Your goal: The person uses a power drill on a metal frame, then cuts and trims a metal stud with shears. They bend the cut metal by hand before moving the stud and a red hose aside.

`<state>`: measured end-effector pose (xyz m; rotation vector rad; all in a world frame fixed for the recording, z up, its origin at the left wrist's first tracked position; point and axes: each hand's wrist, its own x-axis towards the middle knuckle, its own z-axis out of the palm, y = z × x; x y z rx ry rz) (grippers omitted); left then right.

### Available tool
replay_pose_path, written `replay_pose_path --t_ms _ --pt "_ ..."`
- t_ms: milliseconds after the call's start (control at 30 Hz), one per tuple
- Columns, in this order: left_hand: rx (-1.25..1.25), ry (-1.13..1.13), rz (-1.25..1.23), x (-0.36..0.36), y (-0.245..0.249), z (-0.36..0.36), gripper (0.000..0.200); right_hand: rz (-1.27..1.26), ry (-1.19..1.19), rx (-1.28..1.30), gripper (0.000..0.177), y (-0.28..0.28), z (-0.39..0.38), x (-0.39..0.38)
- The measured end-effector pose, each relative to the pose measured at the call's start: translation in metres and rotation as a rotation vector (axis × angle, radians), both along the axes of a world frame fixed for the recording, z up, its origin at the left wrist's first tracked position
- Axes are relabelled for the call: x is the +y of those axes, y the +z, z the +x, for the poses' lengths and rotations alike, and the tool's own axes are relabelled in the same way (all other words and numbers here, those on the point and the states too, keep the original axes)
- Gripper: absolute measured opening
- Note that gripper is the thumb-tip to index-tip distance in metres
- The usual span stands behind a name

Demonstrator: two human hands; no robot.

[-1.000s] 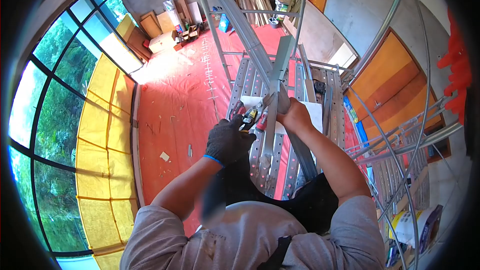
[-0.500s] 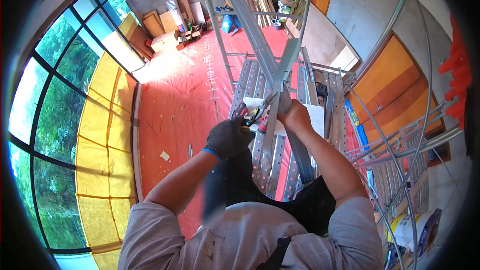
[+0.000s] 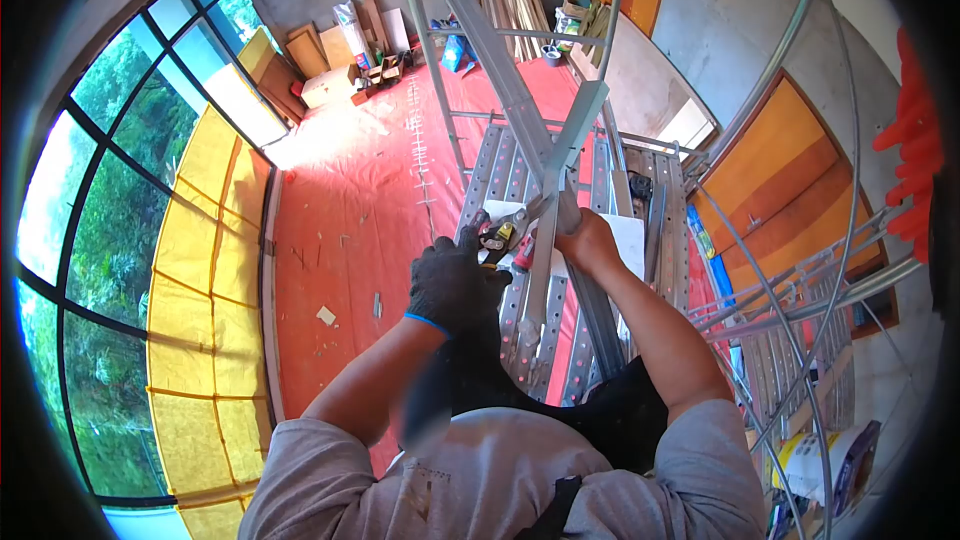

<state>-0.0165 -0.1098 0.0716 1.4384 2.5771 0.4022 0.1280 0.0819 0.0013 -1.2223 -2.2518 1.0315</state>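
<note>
My left hand (image 3: 455, 285), in a dark glove, has its fingers spread and appears to hold nothing. Just beyond its fingertips are snips (image 3: 505, 232) with yellow-and-black handles, their jaws beside the metal channel (image 3: 543, 270). Bare, my right hand (image 3: 588, 240) is wrapped round this channel where several metal lengths meet. From that spot a long grey profile (image 3: 500, 70) slants away up to the far left, and a shorter, greenish-grey flange (image 3: 580, 125) points up to the right. Red-and-black tools (image 3: 525, 252) lie behind the channel, partly hidden.
Beneath the work is a perforated metal scaffold platform (image 3: 480, 175) with a white board (image 3: 627, 240). Scaffold tubes (image 3: 425, 60) rise ahead and to the right. Red sheeting (image 3: 340, 240) covers the floor below. Windows stand at left; boards (image 3: 520, 5) lean on the far wall.
My left hand has let go of the snips and drawn slightly back and down, its fingers opening. My right hand keeps its hold on the channel.
</note>
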Motion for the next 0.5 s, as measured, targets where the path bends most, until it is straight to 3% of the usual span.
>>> replay_pose_path --t_ms 200,500 --pt "0.079 0.033 0.02 -0.004 -0.006 -0.011 0.066 -0.013 -0.021 0.042 0.074 -0.01 0.0 0.004" --pt "0.171 -0.1 0.14 -0.011 0.004 -0.02 0.068 -0.073 -0.012 0.061 0.079 -0.008 -0.001 0.005"
